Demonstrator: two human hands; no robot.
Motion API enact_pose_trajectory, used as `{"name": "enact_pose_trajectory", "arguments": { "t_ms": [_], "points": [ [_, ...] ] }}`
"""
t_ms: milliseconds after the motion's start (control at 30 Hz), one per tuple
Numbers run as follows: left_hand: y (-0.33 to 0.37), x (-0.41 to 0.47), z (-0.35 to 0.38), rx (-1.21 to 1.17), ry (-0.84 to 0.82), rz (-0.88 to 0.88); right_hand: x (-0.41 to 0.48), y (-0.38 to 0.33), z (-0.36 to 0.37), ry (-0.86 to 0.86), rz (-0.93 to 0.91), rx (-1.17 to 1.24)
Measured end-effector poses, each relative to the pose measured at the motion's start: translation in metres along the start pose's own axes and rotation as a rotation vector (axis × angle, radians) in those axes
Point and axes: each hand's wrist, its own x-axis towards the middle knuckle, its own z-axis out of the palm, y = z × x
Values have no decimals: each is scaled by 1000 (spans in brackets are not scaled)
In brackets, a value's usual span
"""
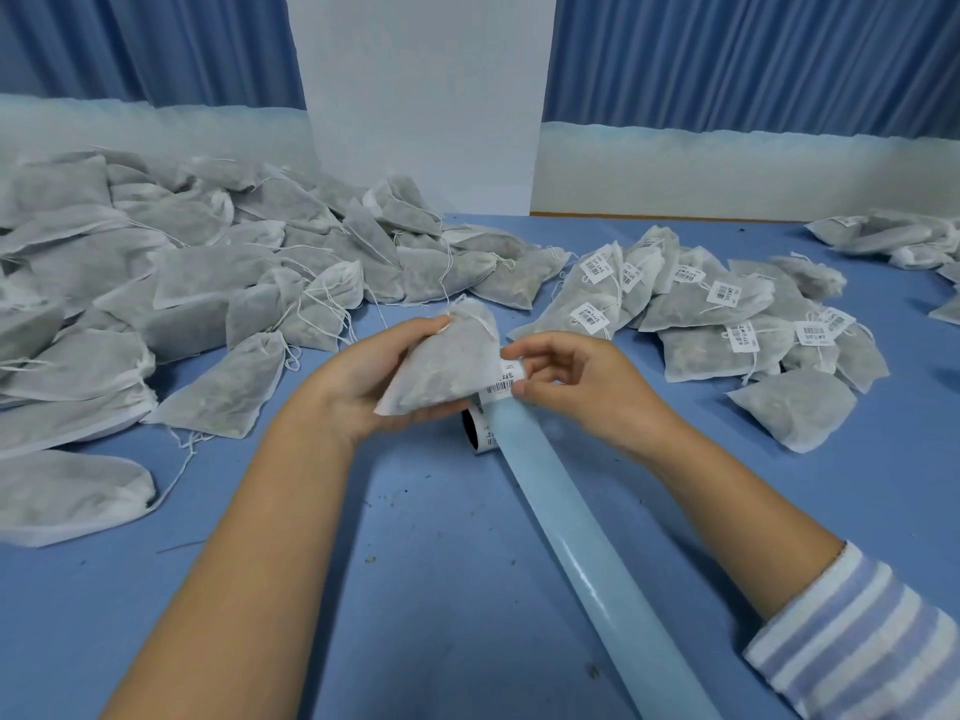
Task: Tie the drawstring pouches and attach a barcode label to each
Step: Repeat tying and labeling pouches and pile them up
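Centrally, grey gauzy pouch [441, 366], barcode label [503, 385] at edge.

Two hands: the left hand [363, 376] and the right hand [571, 379]. One pouch [447, 366] and one label [503, 387] between them. One label roll [480, 433], one backing strip [571, 517]. Three heaps of pouches: the unlabelled heap [182, 267] holds dozens, too many to count; the labelled heap [727, 324] shows at least nine barcode tags; the far heap [893, 236] holds a handful.
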Motion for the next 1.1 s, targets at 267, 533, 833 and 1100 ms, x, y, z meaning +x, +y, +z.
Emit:
{"name": "enact_pose_trajectory", "arguments": {
  "t_ms": [267, 533, 833, 1100],
  "points": [
    [-3, 8, -1, -117, -56, -23, -3, 2, 7, 168, -248, -406],
    [-5, 10, 3, -229, -59, -46, -6, 3, 13, 159, -444, -567],
    [-8, 9, 6, -326, -94, -106, -7, 6, 9, 208, -610, -747],
    [-7, 10, 2, -262, -101, -98, -8, 5, 15, 182, -341, -438]
  ]
}}
